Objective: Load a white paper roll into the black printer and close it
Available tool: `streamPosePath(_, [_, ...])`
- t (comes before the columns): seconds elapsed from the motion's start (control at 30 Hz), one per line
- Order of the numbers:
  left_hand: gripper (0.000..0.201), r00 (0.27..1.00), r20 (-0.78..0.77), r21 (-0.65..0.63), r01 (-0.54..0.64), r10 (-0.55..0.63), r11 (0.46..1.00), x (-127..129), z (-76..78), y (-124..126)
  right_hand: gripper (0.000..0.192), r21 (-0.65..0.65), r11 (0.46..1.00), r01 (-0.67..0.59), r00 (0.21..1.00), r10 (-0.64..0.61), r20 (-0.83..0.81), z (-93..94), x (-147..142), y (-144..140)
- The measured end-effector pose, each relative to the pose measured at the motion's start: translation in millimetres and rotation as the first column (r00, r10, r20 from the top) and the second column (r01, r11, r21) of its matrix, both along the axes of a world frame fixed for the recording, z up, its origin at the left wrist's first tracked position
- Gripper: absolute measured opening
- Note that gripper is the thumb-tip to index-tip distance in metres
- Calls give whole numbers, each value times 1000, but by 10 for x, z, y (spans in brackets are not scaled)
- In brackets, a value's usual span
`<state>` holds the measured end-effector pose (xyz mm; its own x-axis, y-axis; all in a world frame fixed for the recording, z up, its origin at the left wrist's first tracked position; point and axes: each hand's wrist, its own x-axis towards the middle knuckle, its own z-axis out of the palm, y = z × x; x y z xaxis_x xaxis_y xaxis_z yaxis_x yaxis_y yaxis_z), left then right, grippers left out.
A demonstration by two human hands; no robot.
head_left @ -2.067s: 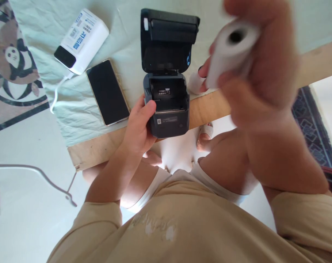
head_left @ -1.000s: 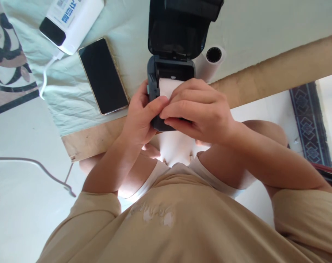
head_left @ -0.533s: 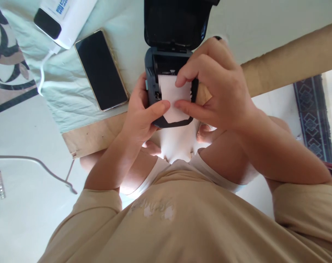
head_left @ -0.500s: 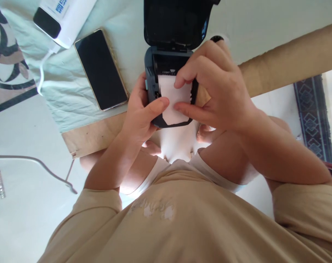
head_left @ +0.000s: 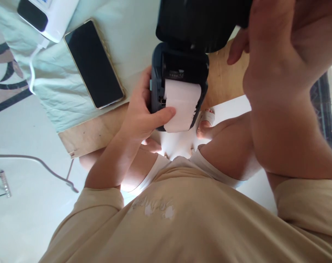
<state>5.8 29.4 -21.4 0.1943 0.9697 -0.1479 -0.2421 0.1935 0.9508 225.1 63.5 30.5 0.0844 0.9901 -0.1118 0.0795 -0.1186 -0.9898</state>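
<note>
My left hand grips a small dark portable printer from its left side, with the thumb pressing on the white paper. That paper lies over the open compartment, its loose end reaching the printer's front edge. Hinged at the far side, the black lid stands open. At the lid's right edge is my right hand, closed on it at the corner, with a curled finger showing just below; its other fingers are partly hidden or out of frame.
A phone with a dark screen lies on the pale green cloth to the left. Beyond it sits a white device with a white cable. The wooden table edge runs just above my legs.
My right hand has left the paper and moved up and right to the lid's edge. The lid and printer have shifted right, and the left thumb still presses the paper.
</note>
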Motion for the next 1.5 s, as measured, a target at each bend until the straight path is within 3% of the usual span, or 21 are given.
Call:
streamPosePath(0.03, [57,1000,13,18,4,-4,1000,-4,-24,11,40,152,988,-25,991,4,134,26,-12,-26])
streamPosePath(0.1, [59,998,55,47,1,-3,999,0,-68,38,35,373,912,-170,928,21,372,53,-4,-61])
streamPosePath(0.2, [56,996,90,68,-16,10,998,23,-90,63,33,478,767,-428,829,122,546,35,57,-53])
streamPosePath(0.3, [48,994,103,60,-54,48,997,51,-56,46,33,505,679,-532,794,192,577,2,90,-13])
streamPosePath(0.5, [51,985,66,-25,-160,162,987,76,-11,-4,22,438,645,-626,737,307,601,-21,52,18])
streamPosePath(0.6, [48,988,77,-5,-131,131,991,68,-25,-2,21,437,624,-647,725,328,605,-66,64,49])
streamPosePath(0.77, [46,988,133,33,-79,74,996,68,-15,4,16,507,512,-693,699,307,646,-151,93,122])
streamPosePath(0.87, [49,990,114,8,-84,83,996,76,6,0,16,490,520,-700,694,331,640,-155,87,122])
streamPosePath(1.1, [43,987,159,44,-4,-3,999,73,9,29,19,425,625,-655,703,298,646,-142,47,84])
streamPosePath(1.3, [45,971,237,-54,31,-17,998,93,21,60,6,412,598,-687,684,341,645,-87,48,62])
streamPosePath(1.5, [42,969,244,-86,1,21,996,107,46,53,15,447,672,-590,758,271,594,-51,-34,-17])
